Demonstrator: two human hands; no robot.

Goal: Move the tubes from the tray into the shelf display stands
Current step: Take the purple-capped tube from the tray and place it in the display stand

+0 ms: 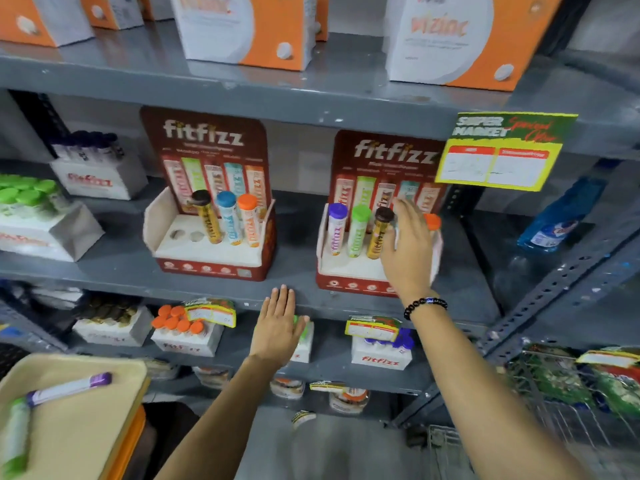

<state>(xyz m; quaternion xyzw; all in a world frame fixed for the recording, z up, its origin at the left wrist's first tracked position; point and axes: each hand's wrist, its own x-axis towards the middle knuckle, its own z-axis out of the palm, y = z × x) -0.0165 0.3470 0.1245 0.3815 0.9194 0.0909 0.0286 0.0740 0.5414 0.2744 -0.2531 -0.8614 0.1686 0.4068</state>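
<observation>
Two red fitfizz display stands sit on the middle shelf. The left stand point(211, 244) holds brown, blue and orange-capped tubes, and its two left holes are bare. In the right stand point(332, 271) stand a purple-capped tube point(336, 230), a green-capped one point(358, 233), a brown-capped one point(379, 233) and an orange-capped one point(433, 221). My right hand point(410, 251) curls around a pale tube in the fourth slot; only a sliver of it shows. My left hand point(278, 323) lies flat and open at the shelf edge. A beige tray point(86, 420) at lower left carries a purple-capped tube point(69, 388) and a green-capped tube point(15, 441).
White fitfizz boxes of tubes fill the shelf below and the far left of the middle shelf. Orange and white cartons stand on the top shelf. A yellow price card point(502, 150) hangs at the right, beside a blue bottle point(561, 216). A wire basket point(571, 393) is at lower right.
</observation>
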